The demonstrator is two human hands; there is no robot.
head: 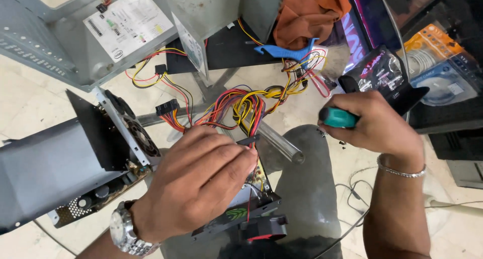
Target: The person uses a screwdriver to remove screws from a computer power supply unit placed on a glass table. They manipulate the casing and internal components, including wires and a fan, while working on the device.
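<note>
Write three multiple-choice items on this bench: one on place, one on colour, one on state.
1. Where is the fan from the left hand?
A left of it
B right of it
C under it
2. What colour is the tool handle in the right hand?
A red
B teal
C yellow
3. How is the right hand?
A open
B closed on the handle
C flat on the table

A: the fan sits at picture left of the hand.
B: the handle shows teal.
B: the fingers wrap it.
</note>
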